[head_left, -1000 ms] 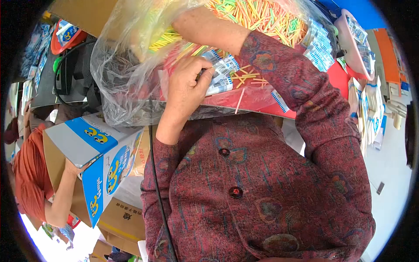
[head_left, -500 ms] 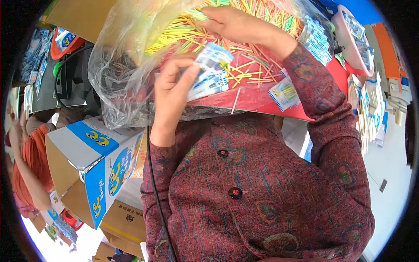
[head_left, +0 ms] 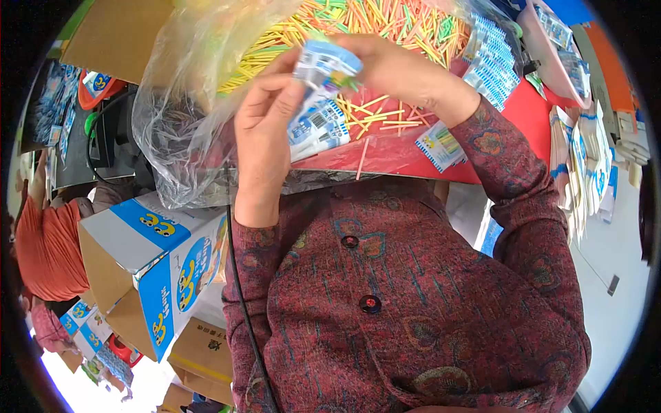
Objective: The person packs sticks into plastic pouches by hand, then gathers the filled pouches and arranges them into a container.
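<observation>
My left hand (head_left: 265, 127) pinches a small blue-and-white printed packet (head_left: 325, 58) between thumb and fingers, above the near part of the pile. My right hand (head_left: 396, 69) reaches in from the right with bent fingers. Its fingertips meet the packet's right edge and are partly hidden there, so what they hold is unclear. Below the left fingers lie more of these flat packets (head_left: 318, 127). Thin yellow, pink and green sticks (head_left: 385, 24) are heaped behind both hands. Under the right wrist lies a packet with coloured sticks showing (head_left: 442, 143).
A clear plastic bag (head_left: 182, 131) spreads over the red table (head_left: 530, 124) on the left. Overlapping packets (head_left: 492, 65) form a row at right, beside a pink basket (head_left: 551, 62). Printed cartons (head_left: 158, 241) stand at lower left, near a person in orange (head_left: 48, 248). A black cable (head_left: 241, 296) hangs by my left arm.
My right hand has come down from the stick pile towards my left hand. The left hand has lifted a packet slightly, and the two hands now meet at it.
</observation>
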A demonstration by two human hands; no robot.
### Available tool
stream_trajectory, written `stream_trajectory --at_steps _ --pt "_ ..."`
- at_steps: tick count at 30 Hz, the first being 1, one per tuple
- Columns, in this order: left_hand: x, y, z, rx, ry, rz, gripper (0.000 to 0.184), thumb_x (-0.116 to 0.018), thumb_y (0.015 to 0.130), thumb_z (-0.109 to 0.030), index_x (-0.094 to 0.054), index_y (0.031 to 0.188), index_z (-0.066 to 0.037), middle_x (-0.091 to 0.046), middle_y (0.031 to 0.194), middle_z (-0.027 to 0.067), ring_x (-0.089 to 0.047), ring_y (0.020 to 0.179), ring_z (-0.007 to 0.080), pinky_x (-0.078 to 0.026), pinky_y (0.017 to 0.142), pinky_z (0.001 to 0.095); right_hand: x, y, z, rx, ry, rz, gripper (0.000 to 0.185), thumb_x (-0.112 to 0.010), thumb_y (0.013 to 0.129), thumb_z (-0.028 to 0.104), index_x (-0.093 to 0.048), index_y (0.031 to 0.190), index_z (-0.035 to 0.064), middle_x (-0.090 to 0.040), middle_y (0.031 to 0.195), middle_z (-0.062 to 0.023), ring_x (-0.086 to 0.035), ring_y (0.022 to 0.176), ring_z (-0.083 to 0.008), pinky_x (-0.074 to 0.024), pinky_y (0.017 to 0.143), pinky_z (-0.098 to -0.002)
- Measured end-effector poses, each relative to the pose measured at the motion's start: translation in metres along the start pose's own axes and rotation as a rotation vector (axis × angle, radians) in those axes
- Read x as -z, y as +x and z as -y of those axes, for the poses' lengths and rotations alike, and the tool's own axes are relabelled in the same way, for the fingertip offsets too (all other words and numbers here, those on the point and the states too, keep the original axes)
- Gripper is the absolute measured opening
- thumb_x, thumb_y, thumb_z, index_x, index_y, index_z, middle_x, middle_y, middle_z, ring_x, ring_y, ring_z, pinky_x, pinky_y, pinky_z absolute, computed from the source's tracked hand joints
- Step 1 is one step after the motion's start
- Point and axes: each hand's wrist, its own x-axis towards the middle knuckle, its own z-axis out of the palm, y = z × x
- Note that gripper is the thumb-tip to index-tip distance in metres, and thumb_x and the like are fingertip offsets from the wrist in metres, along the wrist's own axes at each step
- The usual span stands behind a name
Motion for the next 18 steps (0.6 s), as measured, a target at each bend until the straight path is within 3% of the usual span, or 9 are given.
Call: stream_trajectory --at_steps 1,2,4,5,8,9,12,18 --pt "0.006 -0.001 0.002 0.014 -0.051 -0.095 0.005 -0.056 0.093 -0.008 -0.059 0.093 -0.003 -0.061 0.114 0.0106 -0.059 0.098 0.0147 -0.046 0.084 0.0255 0.003 0.002 -0.003 0.002 0.002 -0.001 0.036 -0.056 0.089 0.012 -0.054 0.124 0.0037 -0.062 0.095 -0.0026 -0.058 0.086 -0.0124 -0.0466 0.078 -0.0263" --pt "0.009 -0.002 0.002 0.028 -0.102 -0.19 0.006 -0.055 0.093 -0.008 -0.058 0.094 -0.003 -0.063 0.109 0.01 -0.06 0.094 0.0149 -0.047 0.083 0.0258 0.009 0.003 -0.008 0.008 0.232 -0.029 0.036 -0.057 0.089 0.015 -0.054 0.123 0.0036 -0.063 0.093 -0.0033 -0.059 0.084 -0.0133 -0.0476 0.076 -0.0278" --pt "0.011 -0.003 -0.004 0.037 -0.157 -0.193 0.007 -0.054 0.094 -0.008 -0.058 0.096 -0.003 -0.063 0.104 0.009 -0.06 0.091 0.0145 -0.048 0.081 0.0258 0.016 0.004 -0.008 0.021 0.691 -0.09 0.038 -0.059 0.089 0.021 -0.053 0.122 0.0033 -0.063 0.089 -0.0049 -0.06 0.081 -0.0151 -0.0496 0.073 -0.0308" --pt "0.012 -0.005 -0.007 0.046 -0.213 -0.198 0.008 -0.053 0.094 -0.008 -0.057 0.097 -0.002 -0.064 0.099 0.0079 -0.061 0.088 0.0141 -0.048 0.079 0.0257 0.018 0.003 -0.008 0.022 0.692 -0.093 0.038 -0.059 0.089 0.021 -0.053 0.122 0.0033 -0.063 0.089 -0.0049 -0.06 0.081 -0.0151 -0.0496 0.073 -0.0308" --pt "0.015 -0.006 -0.002 0.085 -0.262 -0.186 0.009 -0.052 0.095 -0.009 -0.056 0.1 -0.002 -0.064 0.095 0.0066 -0.061 0.085 0.0133 -0.049 0.077 0.0255 0.022 0.004 -0.003 0.008 -0.37 -0.258 0.037 -0.059 0.089 0.028 -0.053 0.116 0.0024 -0.064 0.085 -0.0135 -0.065 0.078 -0.0242 -0.0512 0.068 -0.0387" --pt "0.016 -0.006 0.002 0.114 -0.257 -0.171 0.009 -0.052 0.095 -0.009 -0.056 0.101 -0.002 -0.064 0.095 0.0063 -0.061 0.084 0.0129 -0.049 0.076 0.0254 0.02 0.003 -0.006 0.009 -0.371 -0.258 0.037 -0.059 0.089 0.028 -0.053 0.116 0.0024 -0.064 0.085 -0.0135 -0.065 0.078 -0.0242 -0.0512 0.068 -0.0387" --pt "0.018 -0.009 0.009 0.155 -0.229 -0.182 0.01 -0.051 0.096 -0.009 -0.056 0.102 -0.003 -0.064 0.095 0.0055 -0.061 0.083 0.0118 -0.049 0.075 0.0246 0.01 0.001 -0.023 0.165 -0.811 -0.248 0.028 -0.057 0.087 0.02 -0.054 0.107 -0.0001 -0.065 0.081 -0.0193 -0.065 0.081 -0.034 -0.0502 0.07 -0.0439" --pt "0.013 -0.01 0.009 0.191 -0.174 -0.245 0.008 -0.051 0.096 -0.009 -0.057 0.099 -0.003 -0.063 0.094 0.003 -0.06 0.082 0.0087 -0.048 0.073 0.0217 0.016 -0.007 -0.028 0.104 -0.942 -0.131 0.024 -0.055 0.088 0.022 -0.055 0.099 0.0005 -0.064 0.082 -0.0228 -0.063 0.08 -0.0409 -0.0496 0.07 -0.0489"
